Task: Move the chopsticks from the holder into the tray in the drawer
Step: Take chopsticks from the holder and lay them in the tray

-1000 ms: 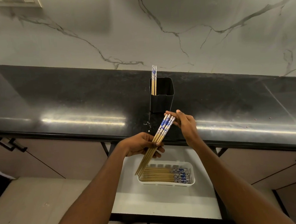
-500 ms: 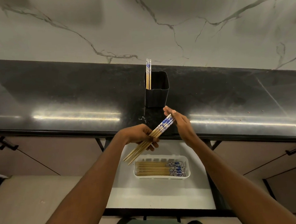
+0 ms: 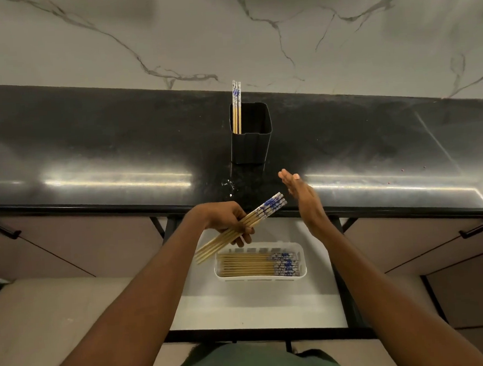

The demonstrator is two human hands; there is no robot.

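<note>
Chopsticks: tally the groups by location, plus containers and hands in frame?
Chopstick groups: 3 (in holder, in left hand, in tray)
Containers: 2 (black holder, white tray)
Hands: 2 (left hand, right hand)
Total: 7

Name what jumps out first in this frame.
The left hand grips a bundle of blue-tipped chopsticks above the white tray in the open drawer, which already holds a row. The right hand is open beside it. A few chopsticks remain in the black holder on the counter.
</note>
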